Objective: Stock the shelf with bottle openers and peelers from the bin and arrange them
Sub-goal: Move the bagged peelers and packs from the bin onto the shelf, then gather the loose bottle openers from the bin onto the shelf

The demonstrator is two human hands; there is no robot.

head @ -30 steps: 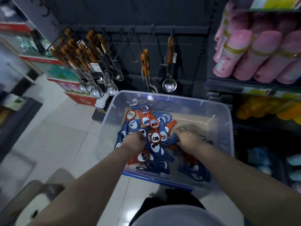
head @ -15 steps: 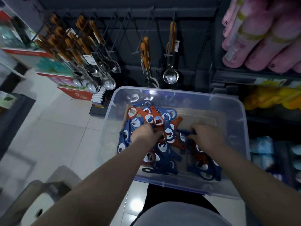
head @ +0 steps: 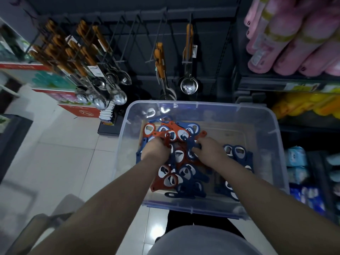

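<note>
While hands grip bottle openers, ladles hang behind the bin.

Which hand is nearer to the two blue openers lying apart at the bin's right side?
Right. The right hand, pinching a blue opener, is just left of that pair; the left hand, holding an orange opener, is farther left.
</note>
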